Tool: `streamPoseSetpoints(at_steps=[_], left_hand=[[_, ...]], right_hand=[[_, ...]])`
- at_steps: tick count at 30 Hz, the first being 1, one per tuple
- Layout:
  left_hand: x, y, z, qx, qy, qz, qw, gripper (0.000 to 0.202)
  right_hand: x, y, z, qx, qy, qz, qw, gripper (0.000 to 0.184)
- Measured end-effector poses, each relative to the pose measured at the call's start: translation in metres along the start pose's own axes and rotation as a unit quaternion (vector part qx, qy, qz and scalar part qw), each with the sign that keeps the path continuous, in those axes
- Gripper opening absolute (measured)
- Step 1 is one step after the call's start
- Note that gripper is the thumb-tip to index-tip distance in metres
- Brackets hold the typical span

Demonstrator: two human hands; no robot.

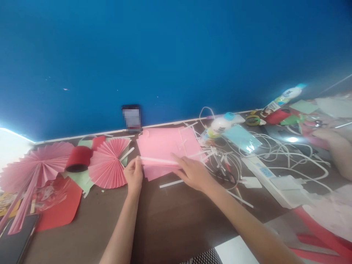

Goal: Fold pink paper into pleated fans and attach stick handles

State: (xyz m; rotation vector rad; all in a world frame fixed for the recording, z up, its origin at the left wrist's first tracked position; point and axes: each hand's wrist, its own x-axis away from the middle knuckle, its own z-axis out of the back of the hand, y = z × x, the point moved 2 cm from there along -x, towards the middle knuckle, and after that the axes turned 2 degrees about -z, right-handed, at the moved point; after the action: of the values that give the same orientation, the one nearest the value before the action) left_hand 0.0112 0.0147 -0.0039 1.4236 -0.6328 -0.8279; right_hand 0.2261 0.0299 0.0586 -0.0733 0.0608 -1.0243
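Observation:
A narrow strip of folded pink paper (159,162) with a white band along its upper edge stretches between my two hands. My left hand (134,174) pinches its left end between thumb and fingers. At the right end, my right hand (189,170) is closed on the strip, with the index finger lying along it; the exact grip underneath is hidden. Behind and below the strip lie pink paper sheets (167,141). Left of my left hand sits a round pleated pink paper fan (110,163). A loose white strip (171,184) rests on the table near my right hand.
Scissors (224,168), tangled white cables and a power strip (265,179) lie to the right. A glue bottle (222,123) leans by the blue wall. On the left are a red roll (79,158), red paper (59,211) and another pleated fan (35,165). Another person's arm (339,146) reaches in at right.

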Motion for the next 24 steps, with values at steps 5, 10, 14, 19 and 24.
streamPoseSetpoints(at_steps=[5,10,14,19,24], left_hand=[[0.0,0.001,0.001,-0.018,0.001,-0.008,1.0,0.033],[0.0,-0.003,0.001,-0.012,-0.015,-0.001,1.0,0.033],[-0.002,-0.006,-0.004,0.062,-0.059,0.016,0.996,0.035],[0.003,0.002,-0.006,-0.09,-0.035,-0.192,0.977,0.037],[0.023,0.009,-0.021,-0.242,-0.128,-0.428,0.861,0.033]], right_hand=[[0.001,0.008,-0.005,-0.096,0.079,-0.034,0.992,0.033],[-0.001,0.012,-0.007,-0.168,0.105,-0.053,0.979,0.024],[-0.001,0.011,-0.004,-0.194,0.084,-0.048,0.976,0.018],[0.001,0.005,-0.001,-0.109,0.088,-0.017,0.99,0.018],[-0.001,-0.013,-0.003,-0.051,0.068,0.028,0.996,0.02]])
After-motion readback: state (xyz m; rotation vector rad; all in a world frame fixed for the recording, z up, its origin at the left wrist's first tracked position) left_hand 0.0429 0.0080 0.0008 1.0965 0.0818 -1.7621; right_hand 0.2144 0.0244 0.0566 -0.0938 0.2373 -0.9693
